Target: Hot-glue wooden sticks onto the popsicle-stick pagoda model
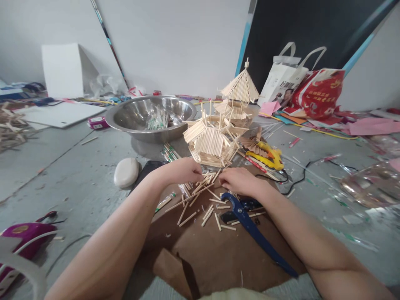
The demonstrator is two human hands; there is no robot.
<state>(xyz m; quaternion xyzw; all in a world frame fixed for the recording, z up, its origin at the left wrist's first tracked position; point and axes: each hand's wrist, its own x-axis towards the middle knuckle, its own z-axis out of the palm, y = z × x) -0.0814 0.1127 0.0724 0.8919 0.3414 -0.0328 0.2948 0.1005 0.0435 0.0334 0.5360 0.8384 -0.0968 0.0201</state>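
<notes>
My left hand [186, 170] is closed over a loose pile of short wooden sticks [206, 183], its fingers curled downward; whatever it pinches is hidden. Across the pile, my right hand [236, 180] has its fingertips pinched at a slanting wooden stick [216, 176]. Just beyond both hands stands a small pavilion model [209, 141] built of sticks, with sloping roof panels and upright posts. Blue-handled cutters [259, 237] lie below my right forearm, among cut stick pieces [208, 214] on a brown paper sheet [200, 258].
Behind the model rises a taller stick tower [240, 87]. A steel basin [150, 135] holds wrapped sticks. Yellow glue gun [271, 156] and cord lie to the right, a white oval case [126, 173] to the left. Bags [321, 93] and paper scraps line the wall.
</notes>
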